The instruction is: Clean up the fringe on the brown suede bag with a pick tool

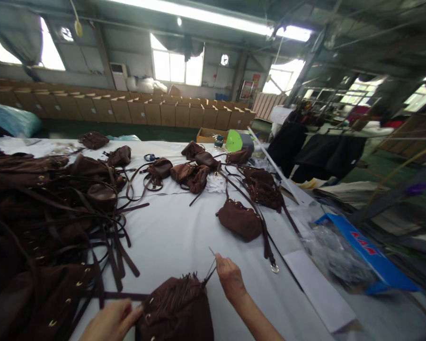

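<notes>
A dark brown fringed bag [179, 308] lies on the table close to me, its lower part cut off by the frame edge. My left hand [115, 319] pinches its left edge near a brass eyelet. To the right of the bag, my right hand [230, 279] is closed, raised a little above the table. A thin, pointed strand or tool [212, 251] sticks out past its fingertips; its kind is too fine to tell. Thin dark strands [209, 274] run from these fingers to the bag's upper right corner.
A heap of brown bags and straps [39, 222] covers the left side. Another brown bag [239, 220] lies ahead, with several more behind it. At right are a white box [319, 289] and a blue box [369, 251] with plastic bags. Cartons [138, 111] line the back.
</notes>
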A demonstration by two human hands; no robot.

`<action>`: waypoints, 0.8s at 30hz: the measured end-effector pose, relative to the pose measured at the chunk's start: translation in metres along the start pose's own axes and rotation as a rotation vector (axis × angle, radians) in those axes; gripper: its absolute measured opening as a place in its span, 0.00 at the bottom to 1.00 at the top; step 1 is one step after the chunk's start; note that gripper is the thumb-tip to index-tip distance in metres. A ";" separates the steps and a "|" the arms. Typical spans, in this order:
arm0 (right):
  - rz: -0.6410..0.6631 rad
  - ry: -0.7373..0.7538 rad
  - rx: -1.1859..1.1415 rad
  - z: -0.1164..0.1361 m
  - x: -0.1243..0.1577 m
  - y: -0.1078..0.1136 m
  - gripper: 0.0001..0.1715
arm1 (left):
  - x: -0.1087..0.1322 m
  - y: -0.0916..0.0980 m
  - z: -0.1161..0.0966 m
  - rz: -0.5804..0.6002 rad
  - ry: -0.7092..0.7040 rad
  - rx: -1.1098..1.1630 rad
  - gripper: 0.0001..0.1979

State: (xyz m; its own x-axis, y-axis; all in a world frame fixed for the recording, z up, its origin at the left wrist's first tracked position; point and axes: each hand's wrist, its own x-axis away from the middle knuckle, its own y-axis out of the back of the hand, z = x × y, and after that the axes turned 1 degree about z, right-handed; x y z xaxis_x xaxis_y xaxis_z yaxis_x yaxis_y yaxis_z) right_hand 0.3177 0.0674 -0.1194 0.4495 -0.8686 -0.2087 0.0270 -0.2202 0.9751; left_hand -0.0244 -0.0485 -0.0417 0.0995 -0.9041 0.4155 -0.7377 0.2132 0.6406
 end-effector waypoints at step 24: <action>0.206 -0.402 -0.323 -0.005 0.000 -0.036 0.29 | -0.018 -0.118 -0.102 0.197 -0.405 0.558 0.16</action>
State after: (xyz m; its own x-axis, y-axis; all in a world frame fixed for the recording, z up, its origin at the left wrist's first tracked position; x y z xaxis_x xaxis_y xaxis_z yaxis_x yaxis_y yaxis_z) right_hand 0.3209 0.0776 -0.1544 0.1001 -0.9943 0.0381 0.2753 0.0644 0.9592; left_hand 0.1289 -0.0195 -0.0586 -0.2467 -0.9577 0.1480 -0.9586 0.2636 0.1078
